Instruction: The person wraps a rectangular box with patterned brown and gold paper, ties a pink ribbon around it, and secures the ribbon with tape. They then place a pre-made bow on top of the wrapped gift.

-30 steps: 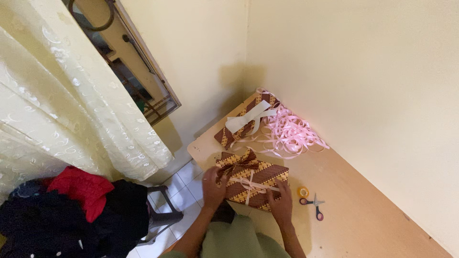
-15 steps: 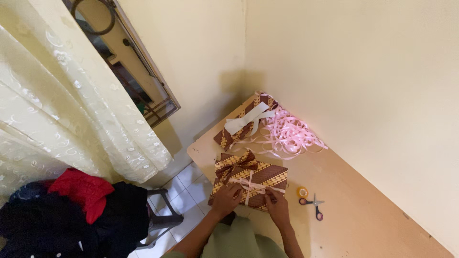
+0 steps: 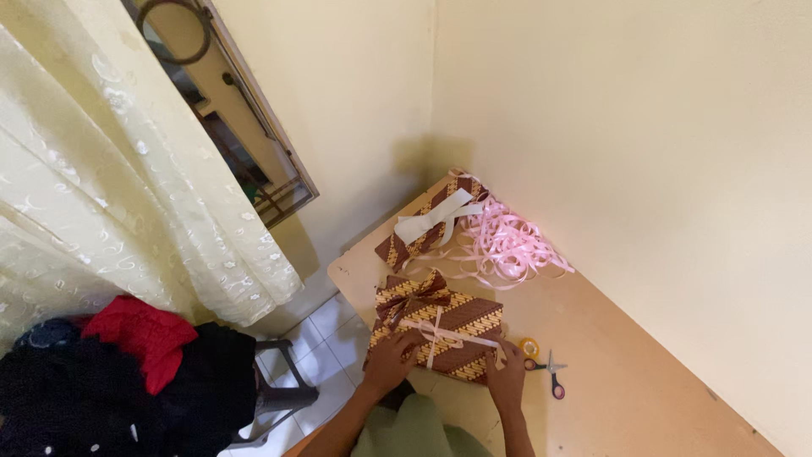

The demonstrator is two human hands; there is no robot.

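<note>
A gift box (image 3: 461, 320) wrapped in brown and yellow patterned paper lies on the wooden table (image 3: 609, 355), with a brown bow on its far left and a pale ribbon crossed over it. My left hand (image 3: 391, 360) rests on the box's near left corner, fingers on the paper. My right hand (image 3: 506, 377) presses against the box's near right corner. A second wrapped box (image 3: 423, 227) with a white ribbon lies farther back near the wall corner.
A tangle of pink ribbon (image 3: 507, 244) sits by the far box. Small scissors (image 3: 550, 372) and a yellow tape roll (image 3: 529, 347) lie right of my right hand. A chair (image 3: 279, 398) piled with black and red clothes (image 3: 127, 372) stands left, below a cream curtain (image 3: 110, 195).
The view has shifted a little. My left hand slid from the box's top down to its near left corner; my right hand stays at the near right corner.
</note>
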